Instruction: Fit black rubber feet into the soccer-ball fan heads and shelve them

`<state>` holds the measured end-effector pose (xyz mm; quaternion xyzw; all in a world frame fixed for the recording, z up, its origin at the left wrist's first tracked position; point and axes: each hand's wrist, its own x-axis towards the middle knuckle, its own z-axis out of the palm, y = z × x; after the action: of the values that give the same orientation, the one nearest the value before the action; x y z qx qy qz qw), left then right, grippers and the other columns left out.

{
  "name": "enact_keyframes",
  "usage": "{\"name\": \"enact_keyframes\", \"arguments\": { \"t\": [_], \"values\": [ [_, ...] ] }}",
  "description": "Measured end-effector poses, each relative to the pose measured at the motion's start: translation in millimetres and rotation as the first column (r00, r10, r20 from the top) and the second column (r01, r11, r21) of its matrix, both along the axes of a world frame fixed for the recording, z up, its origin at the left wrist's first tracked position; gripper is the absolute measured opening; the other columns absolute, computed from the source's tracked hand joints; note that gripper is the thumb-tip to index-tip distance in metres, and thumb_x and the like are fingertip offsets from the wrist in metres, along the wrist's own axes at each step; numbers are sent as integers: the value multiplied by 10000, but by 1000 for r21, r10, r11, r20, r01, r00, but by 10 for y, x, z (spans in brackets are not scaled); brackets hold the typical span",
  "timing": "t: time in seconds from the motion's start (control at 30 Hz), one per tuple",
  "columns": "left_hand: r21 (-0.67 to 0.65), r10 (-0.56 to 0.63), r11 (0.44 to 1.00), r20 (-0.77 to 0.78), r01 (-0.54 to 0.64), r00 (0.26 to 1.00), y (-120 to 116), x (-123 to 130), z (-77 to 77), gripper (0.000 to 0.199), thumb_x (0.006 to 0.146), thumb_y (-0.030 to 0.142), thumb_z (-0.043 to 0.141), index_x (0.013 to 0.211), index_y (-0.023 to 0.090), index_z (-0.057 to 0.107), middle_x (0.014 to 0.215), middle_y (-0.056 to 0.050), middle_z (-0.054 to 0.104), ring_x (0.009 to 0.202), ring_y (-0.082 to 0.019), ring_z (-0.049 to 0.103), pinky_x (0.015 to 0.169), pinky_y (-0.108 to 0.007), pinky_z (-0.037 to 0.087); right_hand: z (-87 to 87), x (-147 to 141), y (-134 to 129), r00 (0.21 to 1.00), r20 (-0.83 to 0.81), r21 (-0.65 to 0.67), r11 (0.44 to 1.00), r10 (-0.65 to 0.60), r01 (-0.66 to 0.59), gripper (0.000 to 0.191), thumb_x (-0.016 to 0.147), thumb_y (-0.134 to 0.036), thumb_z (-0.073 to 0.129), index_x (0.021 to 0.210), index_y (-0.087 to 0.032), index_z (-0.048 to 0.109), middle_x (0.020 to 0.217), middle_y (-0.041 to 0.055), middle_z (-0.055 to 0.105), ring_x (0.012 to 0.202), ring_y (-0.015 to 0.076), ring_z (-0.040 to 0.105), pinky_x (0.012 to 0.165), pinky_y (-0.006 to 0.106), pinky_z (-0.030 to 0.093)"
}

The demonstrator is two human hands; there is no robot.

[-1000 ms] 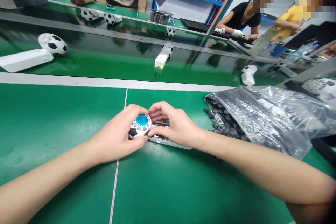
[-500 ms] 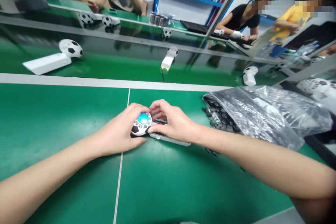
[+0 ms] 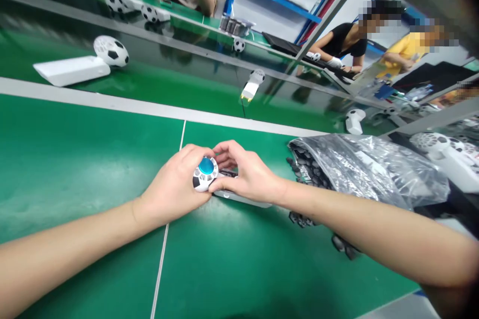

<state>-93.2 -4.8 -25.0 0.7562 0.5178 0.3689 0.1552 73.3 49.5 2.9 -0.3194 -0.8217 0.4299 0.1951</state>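
Observation:
Low over the green worktop, my left hand (image 3: 180, 179) curls round the round head of a white device with a football-patterned head (image 3: 205, 183). A shiny blue disc (image 3: 206, 166) sits in the middle of that head and faces up. My right hand (image 3: 249, 174) grips the device where the head meets its handle, thumb in front and fingers behind. The white handle (image 3: 243, 199) stretches to the right under my right hand, and part of its open dark inside shows. My palms and fingers hide the rest.
Right of my hands lies a clear plastic bag (image 3: 366, 169) with small black pieces (image 3: 309, 162) spilling out, some under my right forearm. Similar devices (image 3: 78, 70) lie on the dark green belt (image 3: 179, 94) beyond the white rail (image 3: 149, 113). Several people work across it.
My left hand has closed further round the football-patterned head, its thumb side now drawn in against it. The head has tilted slightly. My right hand keeps its grip, while the view has rotated.

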Motion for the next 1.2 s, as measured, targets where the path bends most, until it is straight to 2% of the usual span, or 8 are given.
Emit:
{"name": "enact_keyframes", "arguments": {
  "t": [0.23, 0.4, 0.6, 0.8, 0.9, 1.03, 1.13, 1.2],
  "values": [
    [-12, -31, 999, 6, 31, 1000, 122, -93, -11, 413, 592, 193, 594, 995, 184, 505, 977, -34, 562, 901, -201, 551, 757, -298, 445, -67, -76, 101, 999, -31, -33, 999, -5, 4, 577, 605, -375, 756, 1037, -188, 422, 942, 29, 599, 845, 152, 607, 795, 336, 515],
    [-103, -113, 987, 119, 126, 986, 178, -205, 31, 489, 558, 152, 616, 1028, 211, 499, 986, 4, 572, 860, -168, 563, 753, -271, 448, 134, 58, 52, 992, 129, -146, 989, -12, 31, 701, 559, -364, 783, 1141, -166, 446, 1150, 85, 547, 1041, 190, 541, 930, 364, 434],
    [-179, -143, 960, 340, 213, 929, 140, -242, 33, 541, 555, 127, 622, 1062, 208, 452, 968, 3, 577, 797, -153, 582, 703, -261, 468, 425, 281, -242, 985, 160, -643, 764, 67, 53, 526, 708, -410, 664, 1139, -178, 472, 992, 64, 606, 805, 168, 627, 646, 274, 501],
    [-99, -113, 979, 460, 177, 881, 219, -236, -52, 787, 573, 199, 691, 1257, 201, 302, 1111, -73, 527, 948, -221, 578, 857, -383, 452, 405, 219, -484, 942, 247, -226, 931, -229, 286, 665, 632, -300, 733, 1218, -196, 437, 990, 52, 602, 826, 173, 576, 687, 280, 468],
    [-84, -97, 983, 508, 161, 856, 260, -233, -98, 931, 560, 206, 711, 1330, 203, 187, 1225, -112, 445, 1048, -245, 533, 924, -412, 411, 414, 205, -430, 956, 190, -285, 919, -226, 273, 663, 627, -292, 732, 1213, -175, 446, 995, 61, 604, 813, 172, 580, 699, 286, 469],
    [-153, 34, 986, 589, 69, 808, 313, -241, -157, 919, 610, 262, 680, 1344, 196, 131, 1286, -160, 357, 1032, -248, 512, 796, -387, 477, 538, 82, -6, 955, 31, -401, 872, -294, 282, 617, 722, -320, 652, 1247, -127, 390, 984, 101, 621, 719, 168, 617, 654, 297, 488],
    [-172, 42, 983, 548, 63, 836, 312, -254, -161, 764, 657, 260, 631, 1304, 201, 228, 1275, -153, 360, 1014, -233, 499, 775, -380, 478, 631, -130, 476, 913, -25, -69, 911, -408, 406, 515, 875, -330, 440, 1326, -146, 272, 1116, 117, 588, 852, 174, 622, 718, 298, 489],
    [-153, 9, 986, 478, 73, 878, 286, -259, -143, 668, 690, 240, 588, 1278, 203, 272, 1280, -142, 357, 1022, -223, 495, 791, -376, 472, 612, -265, 768, 866, 58, 204, 855, -497, 477, 415, 924, -329, 309, 1311, -181, 322, 1205, 89, 543, 1013, 170, 562, 823, 299, 454]
  ]
}}
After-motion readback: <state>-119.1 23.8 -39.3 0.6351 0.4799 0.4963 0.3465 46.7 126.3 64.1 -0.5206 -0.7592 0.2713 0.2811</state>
